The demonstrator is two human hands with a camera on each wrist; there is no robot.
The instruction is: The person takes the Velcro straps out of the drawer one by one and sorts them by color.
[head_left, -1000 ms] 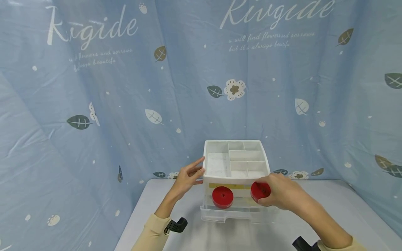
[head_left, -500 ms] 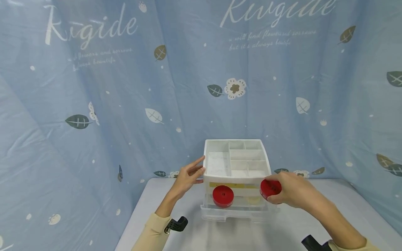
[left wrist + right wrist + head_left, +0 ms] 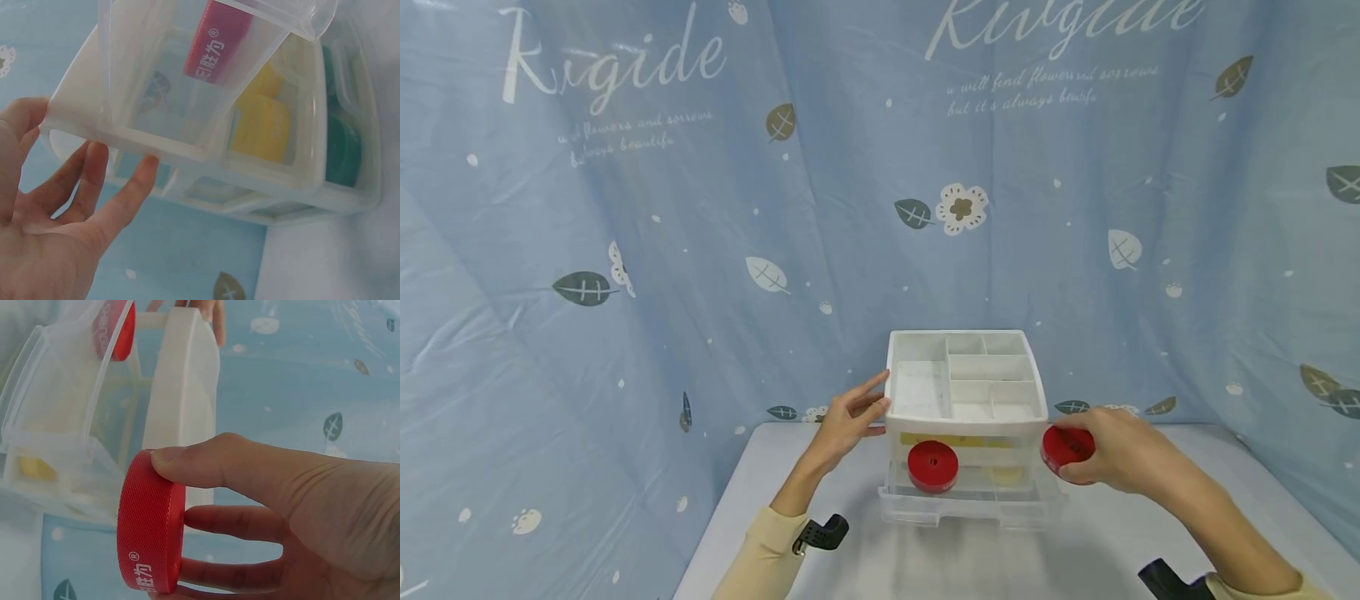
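A white cabinet with clear drawers (image 3: 917, 390) stands on the table, its top divided into compartments and its top drawer pulled out. In that drawer, on the left, lies a red roll of tape (image 3: 932, 467). My right hand (image 3: 1123, 450) pinches a second red roll of tape (image 3: 147, 525), white lettering on its rim, just right of the cabinet and apart from it. My left hand (image 3: 844, 425) touches the cabinet's left side with extended fingers; its fingertips (image 3: 147, 164) rest on the white frame in the left wrist view.
In the lower drawers, yellow rolls (image 3: 262, 131) and green rolls (image 3: 344, 150) show through the clear plastic. A blue patterned curtain (image 3: 850, 208) hangs behind the white table (image 3: 820, 550). The pulled-out drawer juts toward me.
My right hand has carried the red roll of tape rightward, from over the open drawer to beside the cabinet. My left hand stays on the cabinet's side.
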